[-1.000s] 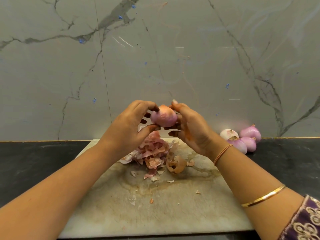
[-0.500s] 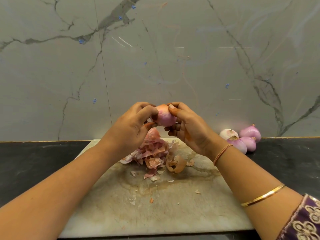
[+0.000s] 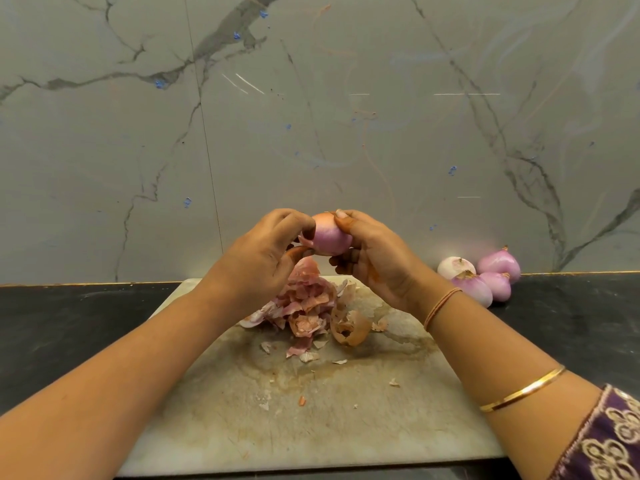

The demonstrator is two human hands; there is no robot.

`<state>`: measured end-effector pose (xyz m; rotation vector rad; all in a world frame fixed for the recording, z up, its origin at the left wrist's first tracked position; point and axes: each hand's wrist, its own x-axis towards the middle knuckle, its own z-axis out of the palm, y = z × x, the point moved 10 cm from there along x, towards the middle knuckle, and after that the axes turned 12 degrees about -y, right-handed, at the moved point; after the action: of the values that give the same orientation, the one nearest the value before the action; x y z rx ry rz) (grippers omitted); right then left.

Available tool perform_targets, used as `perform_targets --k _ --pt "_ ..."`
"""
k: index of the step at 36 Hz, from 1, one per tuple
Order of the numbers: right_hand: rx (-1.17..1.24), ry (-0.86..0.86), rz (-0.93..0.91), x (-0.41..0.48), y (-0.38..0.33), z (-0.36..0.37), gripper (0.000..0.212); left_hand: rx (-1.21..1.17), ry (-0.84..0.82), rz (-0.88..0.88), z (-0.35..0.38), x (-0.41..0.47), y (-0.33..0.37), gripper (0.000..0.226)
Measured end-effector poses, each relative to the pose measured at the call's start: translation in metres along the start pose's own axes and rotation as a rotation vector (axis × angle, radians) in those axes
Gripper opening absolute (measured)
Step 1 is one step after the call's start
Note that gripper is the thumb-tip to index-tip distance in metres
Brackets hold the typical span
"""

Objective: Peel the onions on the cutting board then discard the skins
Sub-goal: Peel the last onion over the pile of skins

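Note:
Both hands hold one pink onion (image 3: 329,237) in the air above the far part of the stained cutting board (image 3: 311,410). My right hand (image 3: 377,258) grips it from the right, thumb on top. My left hand (image 3: 263,258) pinches a flap of skin at the onion's left side between thumb and fingers. A pile of pink and brown onion skins (image 3: 308,306) lies on the board just under the hands, with small scraps scattered nearer to me.
Several peeled onions (image 3: 481,277) sit on the black counter (image 3: 62,327) to the right of the board, against the marble wall (image 3: 311,116). The counter's front edge runs just below the board.
The onion has turned in my hands, showing more bare purple flesh. My left thumb and fingers have closed on a skin flap at its left side.

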<state>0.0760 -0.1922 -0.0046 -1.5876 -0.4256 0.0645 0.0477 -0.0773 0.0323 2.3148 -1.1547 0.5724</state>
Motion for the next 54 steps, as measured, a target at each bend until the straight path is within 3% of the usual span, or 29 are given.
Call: perform_targets --k 7,15,18,21,25,32,39,42,47,54 --pt "0.092 -0.074 0.045 0.000 0.007 0.010 0.047 0.032 0.061 0.014 -0.005 0.000 0.001 0.029" --pt "0.319 0.022 0.091 -0.002 0.010 -0.003 0.044 0.038 -0.039 -0.100 0.002 0.001 -0.007 0.029" --pt "0.385 0.028 0.096 -0.004 0.010 -0.007 0.041 0.077 -0.102 -0.187 0.009 0.002 -0.018 0.018" --pt "0.377 0.014 0.096 -0.004 0.011 -0.005 0.034 0.084 -0.137 -0.288 0.013 0.000 -0.031 0.031" --pt "0.236 -0.034 0.068 -0.003 0.010 -0.001 0.030 0.070 -0.085 -0.336 0.008 0.000 -0.036 0.052" --pt "0.000 -0.032 -0.041 -0.001 -0.004 0.001 0.045 -0.010 0.143 -0.218 -0.019 -0.001 -0.024 0.024" --pt "-0.117 -0.069 -0.120 -0.003 -0.016 0.005 0.046 -0.555 0.114 -0.277 -0.003 -0.003 -0.027 0.020" --pt "-0.306 -0.067 -0.152 -0.005 -0.019 0.010 0.054 -0.740 0.151 -0.353 0.002 -0.004 -0.034 0.023" --pt "-0.697 -0.046 -0.240 -0.009 -0.028 0.019 0.069 -0.829 0.205 -0.407 0.002 -0.007 -0.039 0.020" --pt "-0.766 -0.042 -0.290 -0.011 -0.032 0.022 0.065 -0.876 0.259 -0.401 -0.001 -0.008 -0.039 0.021"
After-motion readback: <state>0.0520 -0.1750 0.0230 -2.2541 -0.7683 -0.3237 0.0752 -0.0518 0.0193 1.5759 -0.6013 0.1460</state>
